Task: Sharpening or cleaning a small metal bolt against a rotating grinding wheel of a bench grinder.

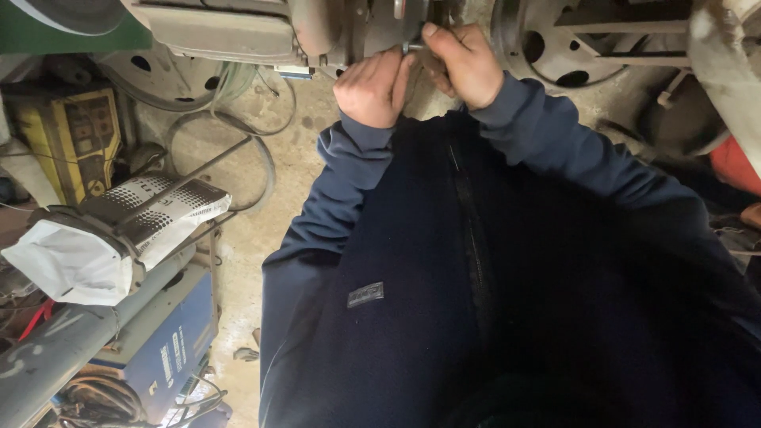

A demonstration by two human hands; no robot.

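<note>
A small metal fitting point(412, 47), bright and hard-looking, sits at the far edge of the scene, where both hands meet against the grey machine housing point(349, 28). It looks stiff and light, probably a little slick with workshop grime (too small to tell whether it is a bolt or a pin), so a pinch at its exposed end seems the sensible hold. The right hand point(462, 67) is closed over it, thumb pressed along the top; the left hand point(372, 85) is curled close beside it, fingers bent in against the housing, though what it holds I cannot tell. To the right stands a perforated steel wheel point(547, 47). On the near left, a white paper bag point(103, 238) rests over a grey pipe point(71, 341), with a yellow machine point(67, 139) behind and hoses point(230, 135) coiled on the concrete floor point(238, 261).
</note>
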